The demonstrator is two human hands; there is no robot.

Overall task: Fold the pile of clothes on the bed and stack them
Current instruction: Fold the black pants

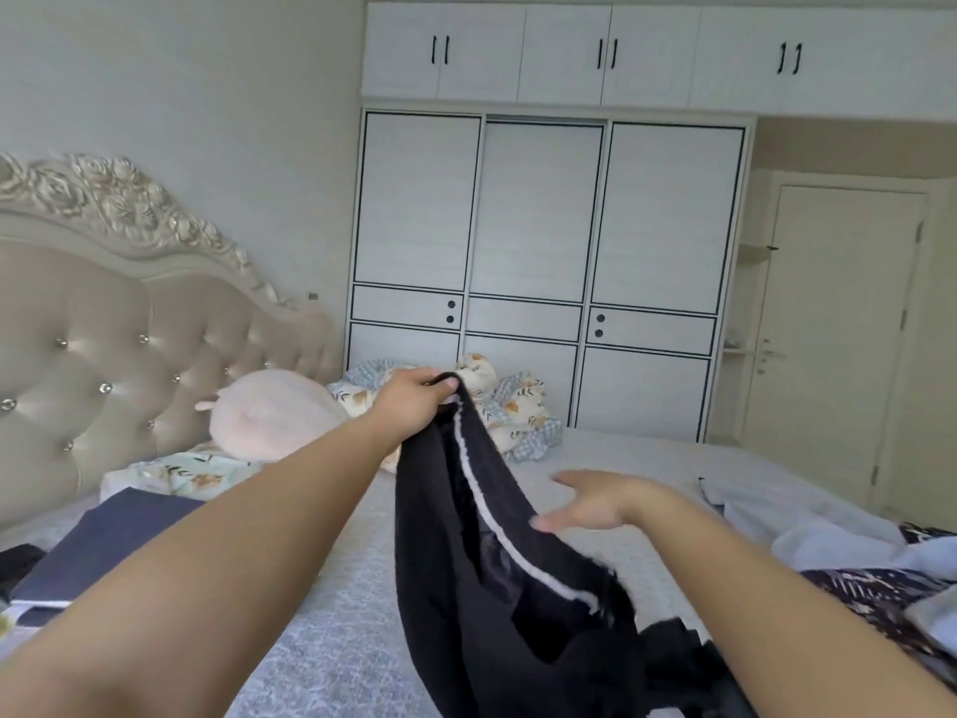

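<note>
The left hand (414,393) is raised out in front, fingers curled tight around the top edge of a black garment (487,551) with a thin white stripe running down it; the cloth hangs from that grip in a long drape and bunches at the lower edge of the view, over the grey bedspread (336,614). The right hand (590,502) hovers just beside the hanging fabric, fingers straight and spread, palm turned toward the cloth, its fingertips close to the stripe, though contact cannot be told. To the right, on the bed, lies the unfolded pile of clothes (854,562): pale white-blue pieces on top and a dark patterned one beneath. On the left side of the bed sits a dark navy folded piece (103,541), flat and squared. Near the tufted beige headboard (103,355) rest a pink plush pillow (269,414) and a crumpled floral quilt (518,412) with checked trim. Behind the bed stands a white wardrobe (544,225) with black-lined sliding doors, and a cream door (839,329) is shut at the right
</note>
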